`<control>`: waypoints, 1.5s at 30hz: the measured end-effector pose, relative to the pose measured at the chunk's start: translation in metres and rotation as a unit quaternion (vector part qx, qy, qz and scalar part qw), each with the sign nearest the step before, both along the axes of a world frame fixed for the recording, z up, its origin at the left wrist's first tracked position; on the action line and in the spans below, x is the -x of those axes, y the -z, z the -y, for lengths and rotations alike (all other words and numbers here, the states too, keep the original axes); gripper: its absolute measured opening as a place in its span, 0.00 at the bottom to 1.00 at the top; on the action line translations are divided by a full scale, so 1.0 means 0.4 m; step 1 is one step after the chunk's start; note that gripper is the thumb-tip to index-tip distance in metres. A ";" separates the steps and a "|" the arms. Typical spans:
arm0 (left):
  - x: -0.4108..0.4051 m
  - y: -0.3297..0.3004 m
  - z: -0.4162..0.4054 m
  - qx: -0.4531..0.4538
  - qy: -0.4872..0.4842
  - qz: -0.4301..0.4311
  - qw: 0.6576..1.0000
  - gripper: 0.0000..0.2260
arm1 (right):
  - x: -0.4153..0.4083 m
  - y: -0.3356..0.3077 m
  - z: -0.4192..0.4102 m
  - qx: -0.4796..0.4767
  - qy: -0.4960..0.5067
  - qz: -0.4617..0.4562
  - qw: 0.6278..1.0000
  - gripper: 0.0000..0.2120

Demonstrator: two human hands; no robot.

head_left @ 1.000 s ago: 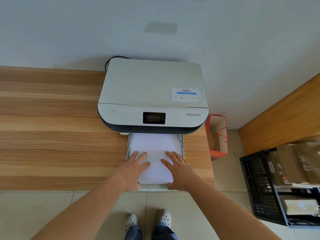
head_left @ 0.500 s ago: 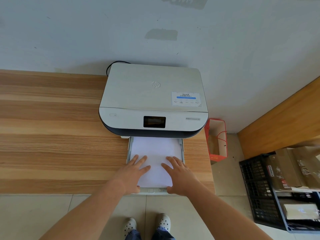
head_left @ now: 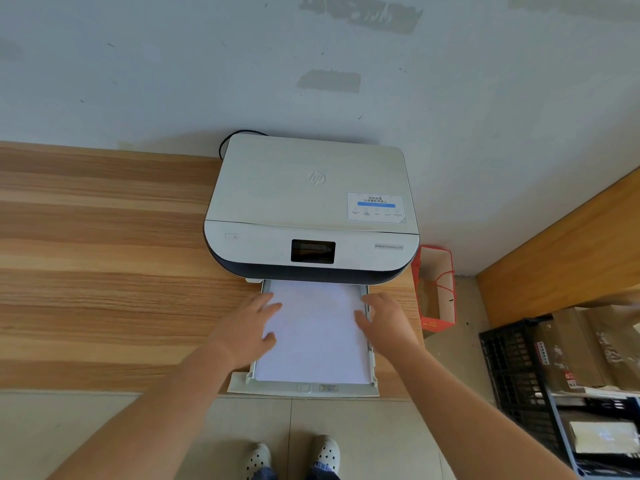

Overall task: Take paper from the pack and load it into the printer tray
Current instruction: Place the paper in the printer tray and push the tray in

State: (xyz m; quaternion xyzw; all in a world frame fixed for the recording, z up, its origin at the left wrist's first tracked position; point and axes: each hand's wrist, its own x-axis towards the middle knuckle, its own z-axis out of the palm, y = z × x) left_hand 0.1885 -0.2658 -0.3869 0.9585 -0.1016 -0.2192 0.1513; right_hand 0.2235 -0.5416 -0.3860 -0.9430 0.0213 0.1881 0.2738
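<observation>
**Paper seated in the pulled-out tray, a hand at each side**

Paper [head_left: 313, 336] lay flat as a white stack in the printer tray [head_left: 304, 389], which stood drawn out from under the printer [head_left: 308, 209] and reached the front edge of the wooden desk [head_left: 104, 271], its lip slightly past that edge. The stack's near end sat just behind the tray's front lip; its far end ran under the printer body.

The left hand [head_left: 247, 329] was open, fingers spread, resting over the tray's left rail with the thumb on the paper. The right hand [head_left: 384, 322] was likewise open, at the right rail, fingertips on the stack's right margin. Neither gripped anything.

The desk to the left was bare wood, giving wide room. To the right the desk ended just beside the tray; a red paper bag [head_left: 436, 292] stood on the floor against that end, and a black crate [head_left: 519, 382] sat further right.
</observation>
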 end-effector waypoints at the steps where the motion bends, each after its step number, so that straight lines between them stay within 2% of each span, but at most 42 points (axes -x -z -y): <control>1: -0.011 -0.002 -0.012 0.018 -0.041 0.015 0.999 0.25 | -0.011 0.002 0.009 0.008 0.029 -0.004 1.000 0.11; 4: -0.031 0.002 -0.039 0.009 -0.140 0.035 0.990 0.13 | -0.024 0.017 0.028 0.066 0.056 -0.035 0.996 0.11; 6: -0.033 0.005 -0.043 -0.015 -0.195 0.003 0.981 0.08 | -0.024 0.027 0.030 0.091 0.046 -0.076 0.992 0.11; 11: -0.041 0.041 -0.025 0.003 -0.225 -0.082 0.971 0.14 | -0.032 0.052 0.012 0.121 0.052 -0.126 0.983 0.16; 14: -0.060 0.049 -0.015 0.006 -0.222 -0.108 0.969 0.18 | -0.041 0.055 0.007 0.141 0.038 -0.119 0.982 0.16; 20: -0.093 0.054 -0.010 -0.019 -0.187 -0.119 0.975 0.12 | -0.074 0.048 0.000 0.176 -0.012 -0.152 0.973 0.13; 24: -0.094 0.061 -0.011 -0.021 -0.183 -0.122 0.975 0.12 | -0.085 0.045 -0.007 0.178 -0.008 -0.171 0.969 0.10; 32: -0.091 0.067 -0.012 -0.038 -0.167 -0.102 0.980 0.12 | -0.073 0.053 -0.009 0.180 0.012 -0.121 0.976 0.11; 45: -0.100 0.076 -0.005 -0.037 -0.155 -0.101 0.982 0.11 | -0.076 0.059 -0.023 0.192 -0.003 -0.115 0.975 0.08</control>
